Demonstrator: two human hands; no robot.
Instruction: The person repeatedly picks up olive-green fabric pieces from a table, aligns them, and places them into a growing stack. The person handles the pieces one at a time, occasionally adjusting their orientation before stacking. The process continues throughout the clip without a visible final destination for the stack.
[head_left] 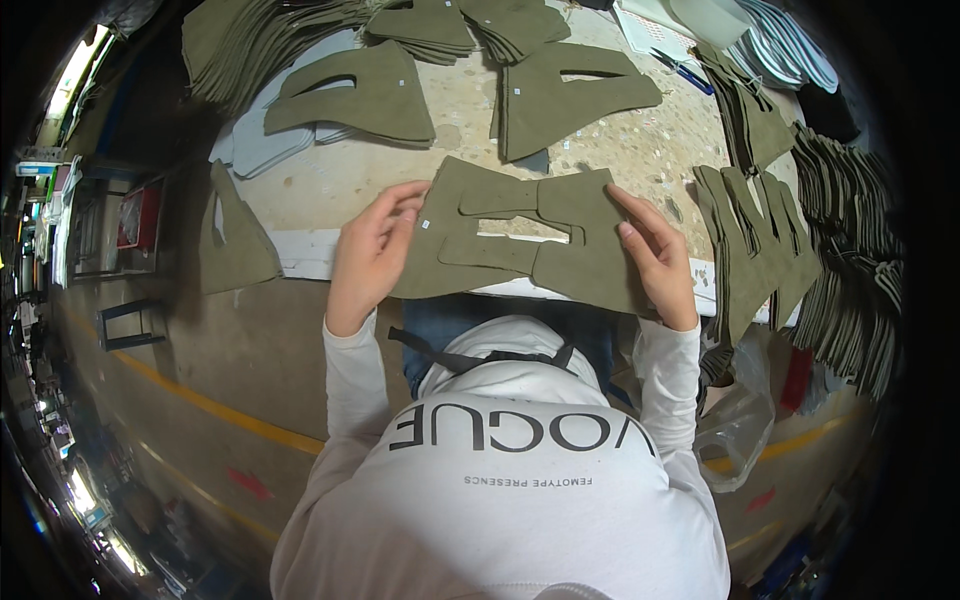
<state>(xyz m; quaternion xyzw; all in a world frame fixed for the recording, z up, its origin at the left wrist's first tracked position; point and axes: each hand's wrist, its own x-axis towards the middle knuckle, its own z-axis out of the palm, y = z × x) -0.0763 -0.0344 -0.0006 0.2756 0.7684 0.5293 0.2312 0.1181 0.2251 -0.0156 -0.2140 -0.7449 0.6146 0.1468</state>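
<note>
Two olive-green fabric panels lie flat before me, the left panel and the right panel. Their inner strips overlap in the middle, around a slot through which the pale tabletop shows. Beside the outer edge of the left one is my left hand, its fingers loosely bent and fingertips at the edge. My right hand rests along the right panel's outer edge, thumb and fingers apart on it. Neither hand appears closed round the cloth. The panels' near edge reaches over the table's front edge.
Stacks of similar olive panels lie at the far left, far right and right side. One panel hangs over the left edge. Blue pens lie at the back. A plastic bag hangs below right; a stool stands left.
</note>
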